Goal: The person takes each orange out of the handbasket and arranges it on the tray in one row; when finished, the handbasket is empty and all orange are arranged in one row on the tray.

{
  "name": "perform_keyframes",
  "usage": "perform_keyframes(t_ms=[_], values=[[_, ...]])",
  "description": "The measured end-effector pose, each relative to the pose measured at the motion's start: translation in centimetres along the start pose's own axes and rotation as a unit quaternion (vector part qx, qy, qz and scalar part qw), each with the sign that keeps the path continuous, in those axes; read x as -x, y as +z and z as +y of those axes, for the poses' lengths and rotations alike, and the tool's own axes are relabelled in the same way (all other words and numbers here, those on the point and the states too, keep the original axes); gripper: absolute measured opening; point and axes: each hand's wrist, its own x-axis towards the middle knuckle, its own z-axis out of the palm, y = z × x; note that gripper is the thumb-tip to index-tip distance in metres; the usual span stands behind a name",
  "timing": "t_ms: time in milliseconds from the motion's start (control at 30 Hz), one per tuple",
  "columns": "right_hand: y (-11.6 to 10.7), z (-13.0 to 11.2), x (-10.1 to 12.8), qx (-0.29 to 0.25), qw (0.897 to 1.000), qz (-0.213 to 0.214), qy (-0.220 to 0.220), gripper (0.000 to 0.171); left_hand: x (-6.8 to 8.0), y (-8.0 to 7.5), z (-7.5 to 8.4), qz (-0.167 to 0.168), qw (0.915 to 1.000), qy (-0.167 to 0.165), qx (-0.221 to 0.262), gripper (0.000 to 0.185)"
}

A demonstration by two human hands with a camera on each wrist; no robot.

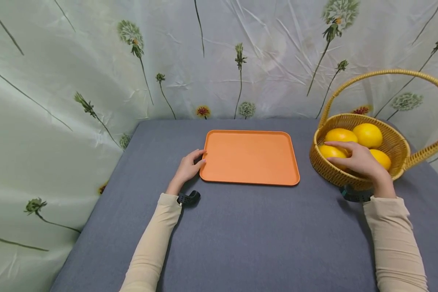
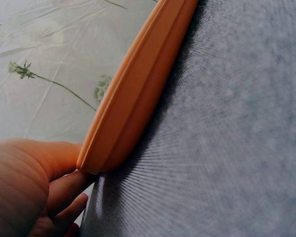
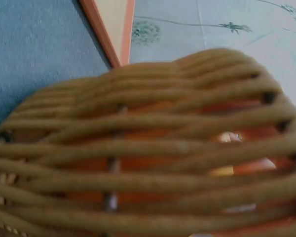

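Note:
An orange rectangular tray (image 1: 250, 157) lies flat on the table. My left hand (image 1: 187, 165) holds its left rim, thumb and fingers at the edge. Up close in the left wrist view, the thumb (image 2: 59, 155) meets the end of the tray's side (image 2: 133, 98). On the right stands a woven basket (image 1: 325, 168) with several oranges in it. My right hand (image 1: 361, 160) reaches over its near side and grips the front-left orange (image 1: 330, 152) between thumb and fingers. In the right wrist view the basket's weave (image 3: 138, 148) hides that hand.
The basket's tall arched handle (image 1: 383, 72) rises above the fruit. Grey cloth (image 1: 263, 227) covers the table. A curtain with dandelion prints (image 1: 219, 73) hangs along the back and left. Both wrists wear black bands (image 1: 189, 198).

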Motion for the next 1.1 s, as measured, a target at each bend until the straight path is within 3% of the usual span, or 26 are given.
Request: perform_keyframes(t_ms=[567, 767, 1100], values=[[0.48, -0.20, -0.02, -0.055, 0.997, 0.033, 0.049, 0.061, 0.03, -0.08, -0.15, 0.004, 1.0000, 0.009, -0.002, 0.043], [0.61, -0.06, 0.00, -0.102, 0.991, 0.044, 0.070, 0.062, 0.14, 0.08, -0.28, 0.002, 1.0000, 0.008, -0.003, 0.043], [0.59, -0.53, -0.23, -0.139, 0.980, 0.100, 0.099, 0.057, -0.01, -0.13, -0.20, 0.006, 0.9999, 0.009, -0.001, 0.043]])
